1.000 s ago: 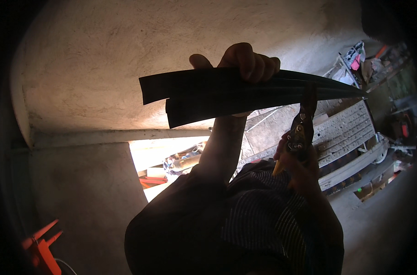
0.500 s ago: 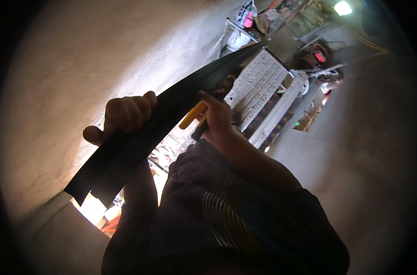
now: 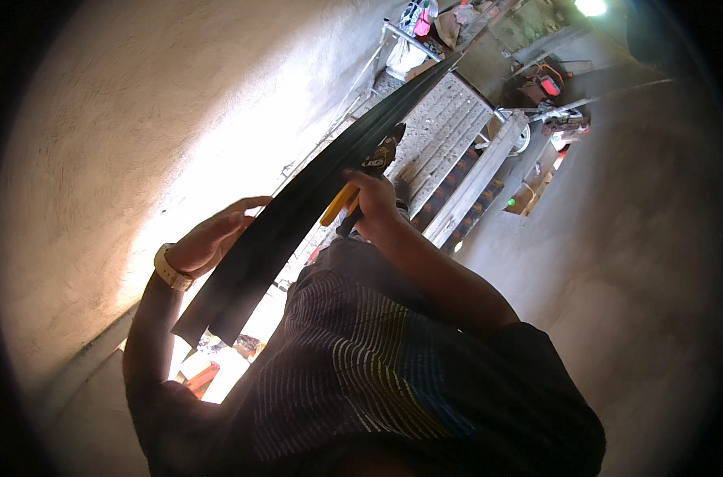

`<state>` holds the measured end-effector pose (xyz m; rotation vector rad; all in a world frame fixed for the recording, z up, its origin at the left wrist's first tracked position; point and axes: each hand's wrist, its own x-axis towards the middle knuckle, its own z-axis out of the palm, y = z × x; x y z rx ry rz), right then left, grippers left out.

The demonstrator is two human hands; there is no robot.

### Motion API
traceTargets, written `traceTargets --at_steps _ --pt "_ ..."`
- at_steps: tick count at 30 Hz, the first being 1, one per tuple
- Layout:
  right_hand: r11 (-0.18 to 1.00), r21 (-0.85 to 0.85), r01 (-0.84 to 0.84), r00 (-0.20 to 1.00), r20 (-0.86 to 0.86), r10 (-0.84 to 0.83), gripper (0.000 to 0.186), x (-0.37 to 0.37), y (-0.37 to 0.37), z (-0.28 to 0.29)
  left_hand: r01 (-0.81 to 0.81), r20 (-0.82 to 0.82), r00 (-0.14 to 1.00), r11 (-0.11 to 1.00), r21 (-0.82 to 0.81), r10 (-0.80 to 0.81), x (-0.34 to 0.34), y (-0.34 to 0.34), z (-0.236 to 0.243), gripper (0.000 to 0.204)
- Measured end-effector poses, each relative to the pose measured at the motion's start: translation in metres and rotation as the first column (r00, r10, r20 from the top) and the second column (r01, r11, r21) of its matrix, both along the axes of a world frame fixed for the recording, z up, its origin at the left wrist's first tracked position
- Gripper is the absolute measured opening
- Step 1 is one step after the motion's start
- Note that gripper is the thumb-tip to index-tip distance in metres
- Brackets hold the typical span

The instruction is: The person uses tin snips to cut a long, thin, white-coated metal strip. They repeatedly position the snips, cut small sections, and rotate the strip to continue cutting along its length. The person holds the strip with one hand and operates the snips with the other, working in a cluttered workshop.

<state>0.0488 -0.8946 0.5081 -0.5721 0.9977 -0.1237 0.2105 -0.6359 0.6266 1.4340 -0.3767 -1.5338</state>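
A long dark folded strip (image 3: 298, 195) runs slantwise from the lower left to the upper right in front of me; I cannot tell whether it is metal or plastic. My right hand (image 3: 376, 208) is closed round a pair of snips (image 3: 339, 203) with one yellow handle and one dark handle. Their dark head lies against the strip's right edge, and my thumb rests close to that edge. My left hand (image 3: 209, 238), with a light wristwatch (image 3: 171, 268), is at the strip's left edge, fingers stretched out. Part of that hand is hidden behind the strip.
A pale plastered wall (image 3: 139, 119) rises on the left, another wall (image 3: 616, 238) on the right. Beyond the strip are a speckled scaffold platform (image 3: 449, 119) and a wooden plank (image 3: 481, 175). A bright lamp (image 3: 591, 6) shines at the top right.
My left hand has let go of its grip over the strip and opened along its left edge. The strip's near end has shifted right. My right hand still holds the snips.
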Motion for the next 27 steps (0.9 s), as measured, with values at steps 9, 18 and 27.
traceTargets --at_steps 9,18,27 --pt "0.985 -0.156 -0.068 0.993 0.082 0.082 0.025 -0.025 0.028 -0.031 0.056 -0.354 0.934 0.955 0.290 0.053 -0.038 -0.036 0.002 0.061" --pt "0.985 -0.139 -0.099 0.986 0.119 0.116 0.032 -0.028 0.040 -0.038 0.173 -0.222 0.969 0.941 0.292 -0.109 -0.038 -0.020 0.013 0.065" --pt "0.889 -0.403 -0.218 0.945 0.139 0.295 0.033 -0.017 0.034 -0.086 0.126 -0.172 0.982 0.951 0.283 -0.079 -0.037 -0.019 0.003 0.069"
